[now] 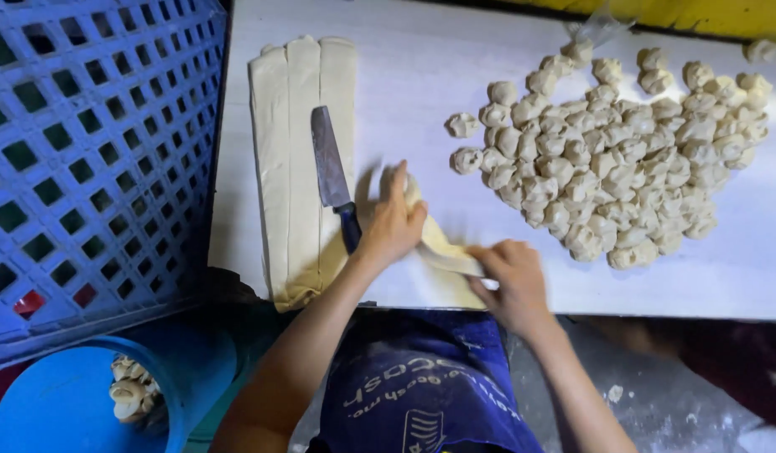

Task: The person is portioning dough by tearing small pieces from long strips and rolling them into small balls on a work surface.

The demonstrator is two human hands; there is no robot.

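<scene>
A: Dough strip [442,247] lies on the table [455,50] near its front edge; left hand [394,222] and right hand [509,273] each have their grip clamped on it.

B: Looks like twisting; next calls for pinching off a piece, I'd judge.

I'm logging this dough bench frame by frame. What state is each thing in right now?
Left hand: gripping one end of the dough strip.
Right hand: pinching the strip's other end.
Dough strip: pulled between both hands, twisted.
Knife: lying flat on the dough slab, unheld.
Dough slab: cut into long strips, side by side.
Dough pieces: shaped, heaped on the table.
Blue bucket: holds a few pieces.
</scene>
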